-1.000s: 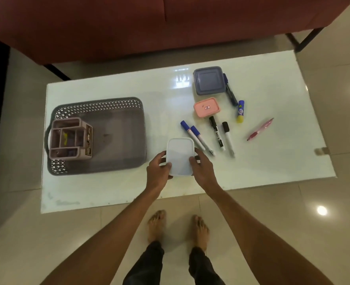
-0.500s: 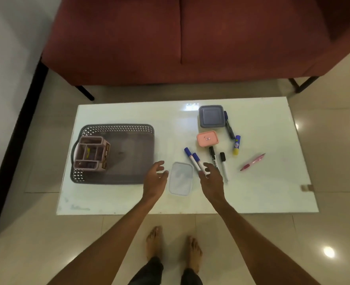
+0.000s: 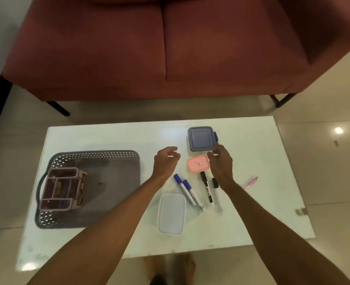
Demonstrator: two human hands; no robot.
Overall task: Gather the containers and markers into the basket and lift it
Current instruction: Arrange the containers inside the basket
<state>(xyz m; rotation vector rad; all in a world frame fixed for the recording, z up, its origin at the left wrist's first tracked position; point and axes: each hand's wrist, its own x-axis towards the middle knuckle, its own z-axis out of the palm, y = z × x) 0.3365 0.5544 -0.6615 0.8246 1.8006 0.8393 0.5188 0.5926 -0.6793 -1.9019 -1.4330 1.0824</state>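
A grey basket lies at the table's left with a pink organiser inside it. A clear white container rests near the front edge. Farther back lie a pink container and a blue-grey container. Two blue-capped markers and two black-capped markers lie between them. My left hand hovers left of the pink container, fingers loosely curled, holding nothing. My right hand hovers at its right edge, empty too.
A pink pen lies to the right, partly behind my right forearm. A blue marker lies against the blue-grey container's right side. A red sofa stands behind the white table. Tiled floor surrounds it.
Both hands let go of the clear white container, which now lies on the table, and moved away from me to either side of the pink container. The camera tilted up.
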